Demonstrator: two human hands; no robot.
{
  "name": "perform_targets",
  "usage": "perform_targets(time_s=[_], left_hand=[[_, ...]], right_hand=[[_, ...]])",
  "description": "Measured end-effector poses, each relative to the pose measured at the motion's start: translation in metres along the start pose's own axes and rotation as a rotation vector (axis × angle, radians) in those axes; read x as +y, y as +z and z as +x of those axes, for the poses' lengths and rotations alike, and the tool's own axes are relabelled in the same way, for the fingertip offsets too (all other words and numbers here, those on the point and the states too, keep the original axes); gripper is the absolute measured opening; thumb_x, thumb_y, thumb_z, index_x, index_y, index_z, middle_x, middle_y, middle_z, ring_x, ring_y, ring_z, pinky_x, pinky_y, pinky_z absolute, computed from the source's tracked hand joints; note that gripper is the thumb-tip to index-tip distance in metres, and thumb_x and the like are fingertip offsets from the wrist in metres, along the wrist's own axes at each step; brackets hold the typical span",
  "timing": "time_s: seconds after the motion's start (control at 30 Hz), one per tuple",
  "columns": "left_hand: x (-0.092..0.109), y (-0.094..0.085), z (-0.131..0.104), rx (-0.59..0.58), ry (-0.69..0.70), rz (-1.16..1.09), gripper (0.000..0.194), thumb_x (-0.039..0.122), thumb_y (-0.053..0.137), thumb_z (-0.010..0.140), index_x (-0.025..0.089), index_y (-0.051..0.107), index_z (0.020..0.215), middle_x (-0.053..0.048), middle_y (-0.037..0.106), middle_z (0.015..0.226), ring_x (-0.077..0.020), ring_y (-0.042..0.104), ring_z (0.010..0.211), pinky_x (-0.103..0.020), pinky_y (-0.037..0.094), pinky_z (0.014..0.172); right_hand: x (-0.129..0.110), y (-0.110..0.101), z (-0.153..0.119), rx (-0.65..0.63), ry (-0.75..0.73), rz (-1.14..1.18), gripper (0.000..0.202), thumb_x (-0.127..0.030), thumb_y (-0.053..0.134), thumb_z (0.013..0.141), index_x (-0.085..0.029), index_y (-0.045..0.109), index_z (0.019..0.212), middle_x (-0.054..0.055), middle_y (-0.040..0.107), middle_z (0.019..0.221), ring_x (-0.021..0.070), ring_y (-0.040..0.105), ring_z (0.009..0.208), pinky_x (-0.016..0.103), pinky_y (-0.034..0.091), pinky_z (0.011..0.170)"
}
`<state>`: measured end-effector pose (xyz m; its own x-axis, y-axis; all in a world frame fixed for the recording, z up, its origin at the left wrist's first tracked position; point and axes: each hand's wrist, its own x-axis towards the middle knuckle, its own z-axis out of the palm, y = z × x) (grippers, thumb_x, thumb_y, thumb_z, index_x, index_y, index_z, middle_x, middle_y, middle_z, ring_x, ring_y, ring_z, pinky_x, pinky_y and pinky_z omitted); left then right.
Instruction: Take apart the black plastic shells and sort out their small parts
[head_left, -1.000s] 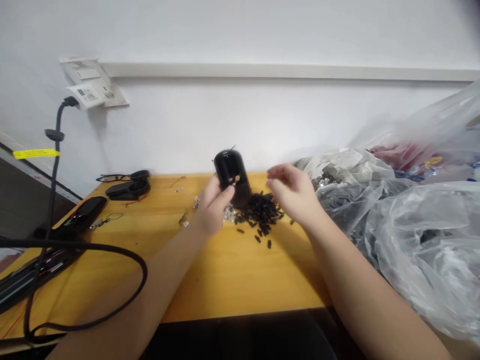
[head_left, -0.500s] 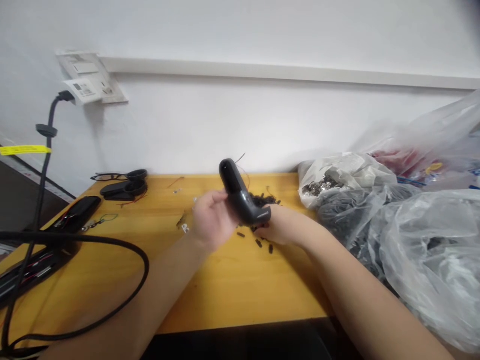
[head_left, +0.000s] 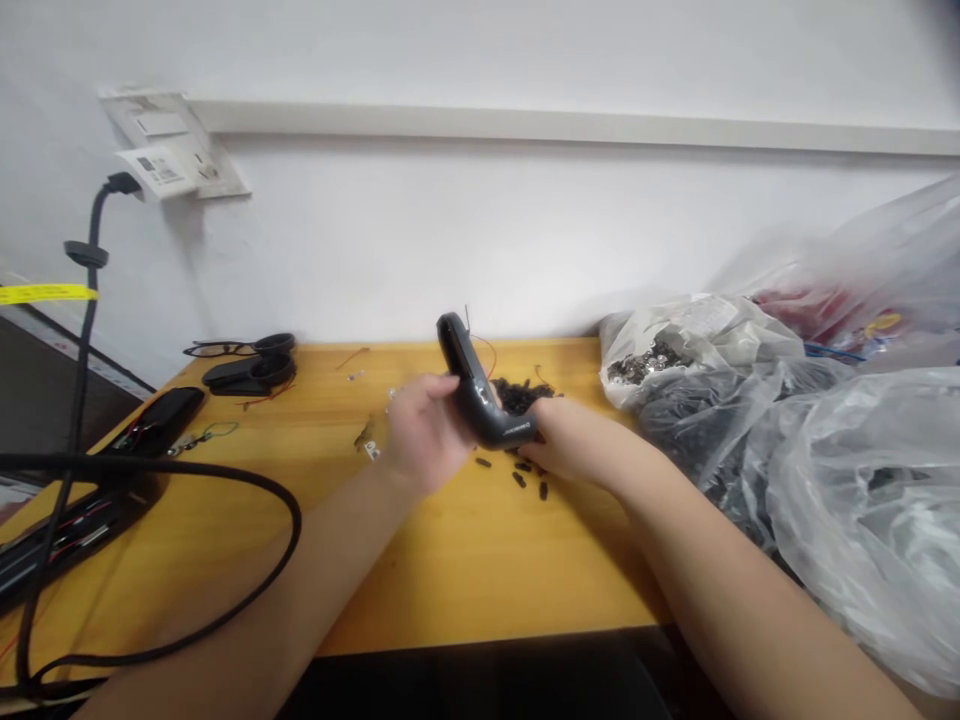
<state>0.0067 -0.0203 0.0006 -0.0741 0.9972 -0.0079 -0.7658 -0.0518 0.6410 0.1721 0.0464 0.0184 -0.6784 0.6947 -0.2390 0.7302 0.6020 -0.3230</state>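
A black, bent, handle-like casing point(head_left: 478, 400) with a glossy upper section and small pale lettering is held up over the table. My left hand point(head_left: 424, 430) grips its left side, thumb against the bend and the other fingers mostly hidden behind. At the lower right end, my right hand point(head_left: 566, 435) closes around the casing's tip, its fingers partly out of sight. Behind and below lies a heap of small black parts point(head_left: 519, 396), with several loose ones point(head_left: 519, 480) nearer the front. A thin wire point(head_left: 487, 350) shows beyond the casing.
Plastic bags point(head_left: 862, 500) crowd the right side; one white bag point(head_left: 705, 330) holds small metal pieces. On the left are black open housings point(head_left: 82, 520), more black parts point(head_left: 247, 372) and glasses point(head_left: 217, 349). A thick black cable point(head_left: 289, 560) loops from the wall socket point(head_left: 176, 150) across the front left.
The casing has turned slightly about its length, so its glossy face shows narrower and the lettering has shifted. Both hands stay on it. The whole view has shifted a little.
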Motion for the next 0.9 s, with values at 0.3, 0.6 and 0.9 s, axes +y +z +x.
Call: perform_targets(time_s=[0.3,0.6,0.9], left_hand=[[-0.005,-0.006,0.011,0.145,0.024,-0.028,0.016,0.024,0.065,0.073,0.011,0.068,0.081,-0.005,0.060,0.077,-0.0168,0.054,0.066,-0.033,0.047,0.068],[-0.008,-0.012,0.014,0.142,0.022,-0.020,0.015,0.024,0.064,0.077,0.011,0.067,0.083,-0.005,0.061,0.076,-0.0165,0.055,0.065,-0.032,0.046,0.069],[-0.009,-0.013,0.013,0.094,0.001,-0.053,0.010,0.023,0.064,0.079,0.014,0.065,0.084,-0.004,0.062,0.077,-0.0158,0.054,0.064,-0.031,0.045,0.068]], right_hand=[[0.002,0.001,-0.001,-0.061,0.060,-0.101,0.015,-0.020,0.062,0.101,-0.012,0.074,0.097,0.015,0.078,0.104,0.0204,0.067,0.077,0.030,0.042,0.066],[0.010,-0.010,-0.003,-0.054,0.046,-0.046,0.016,-0.019,0.061,0.097,-0.017,0.068,0.082,0.007,0.076,0.091,0.0154,0.061,0.068,0.029,0.043,0.062],[0.030,-0.012,-0.003,-0.300,0.020,-0.004,0.022,-0.016,0.075,0.078,-0.024,0.078,0.098,0.001,0.076,0.088,0.0187,0.066,0.075,0.028,0.045,0.063]])
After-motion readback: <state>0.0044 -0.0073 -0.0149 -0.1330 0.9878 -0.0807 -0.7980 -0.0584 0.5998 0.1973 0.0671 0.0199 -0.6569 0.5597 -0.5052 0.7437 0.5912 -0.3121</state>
